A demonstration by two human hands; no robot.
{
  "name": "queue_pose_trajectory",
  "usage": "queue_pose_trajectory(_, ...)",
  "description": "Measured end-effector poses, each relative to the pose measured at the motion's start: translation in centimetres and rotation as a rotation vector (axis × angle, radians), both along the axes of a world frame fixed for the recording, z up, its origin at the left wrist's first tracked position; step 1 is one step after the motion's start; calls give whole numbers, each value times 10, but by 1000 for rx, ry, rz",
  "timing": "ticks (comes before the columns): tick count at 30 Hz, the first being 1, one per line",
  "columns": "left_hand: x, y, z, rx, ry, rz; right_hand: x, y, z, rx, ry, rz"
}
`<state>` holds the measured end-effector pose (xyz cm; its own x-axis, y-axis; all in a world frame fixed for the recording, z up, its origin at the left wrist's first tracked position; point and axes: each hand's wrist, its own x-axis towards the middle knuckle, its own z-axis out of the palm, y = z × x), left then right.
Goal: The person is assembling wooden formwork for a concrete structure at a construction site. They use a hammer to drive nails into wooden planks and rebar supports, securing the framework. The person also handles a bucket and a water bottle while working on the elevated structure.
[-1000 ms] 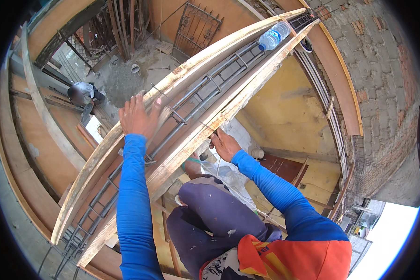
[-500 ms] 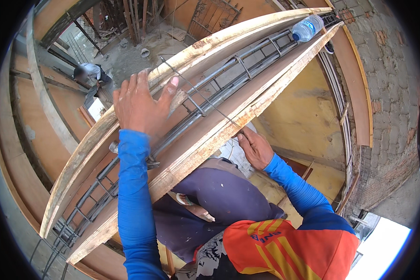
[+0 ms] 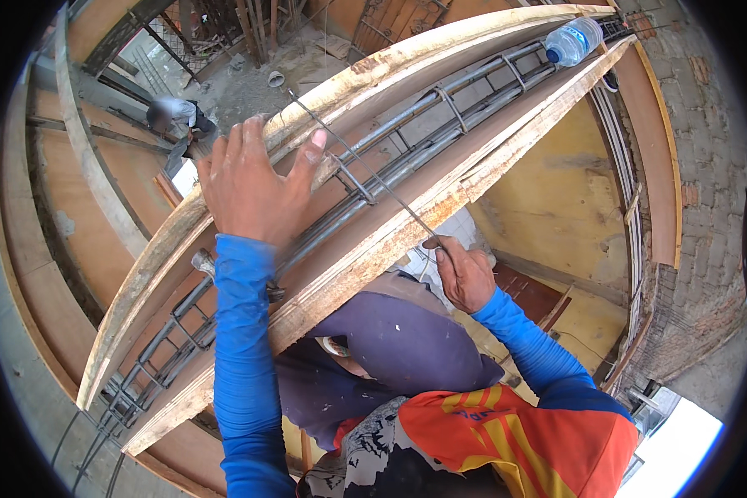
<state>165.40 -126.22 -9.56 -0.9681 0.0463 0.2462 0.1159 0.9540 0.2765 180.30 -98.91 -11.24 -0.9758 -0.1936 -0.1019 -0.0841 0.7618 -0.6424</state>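
Observation:
Two long wooden boards, the far board [image 3: 373, 65] and the near board [image 3: 390, 245], stand on edge with a steel rebar cage [image 3: 452, 108] between them. My left hand [image 3: 253, 187] grips the far board, fingers over its top rim and thumb on the inner side. Under that thumb shows a wooden handle end [image 3: 327, 171]; a metal hammer head [image 3: 203, 263] appears beside the wrist, and the palm hides whatever joins them. A thin tie wire [image 3: 361, 162] crosses both boards. My right hand [image 3: 466, 274] pinches the wire's near end just outside the near board.
A plastic water bottle [image 3: 573, 41] lies across the board tops at the far right end. A brick wall [image 3: 705, 141] rises on the right. Below at the far left, another person [image 3: 178, 120] bends over. Yellow panels [image 3: 556, 199] lie lower down beyond my right hand.
My right hand has drawn slightly away from the near board, and more of the wire shows beside it. My left hand stays on the far board. The whole view has shifted a little.

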Motion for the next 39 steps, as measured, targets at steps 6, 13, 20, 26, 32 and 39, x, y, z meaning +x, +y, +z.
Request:
queue_pose_trajectory(6,-2,1,4,114,-46,-10,4,4,-7,-63,37,30)
queue_pose_trajectory(13,2,2,2,73,-10,-6,8,6,-15,-109,32,75)
queue_pose_trajectory(20,5,4,1,66,3,10,15,2,-31,-148,35,16)
queue_pose_trajectory(26,7,4,-1,88,28,22,18,-3,-29,-143,30,-34)
queue_pose_trajectory(32,6,6,3,144,10,21,22,0,-26,-132,-24,-31)
queue_pose_trajectory(39,5,5,0,143,21,30,31,-10,-51,-82,-51,-111)
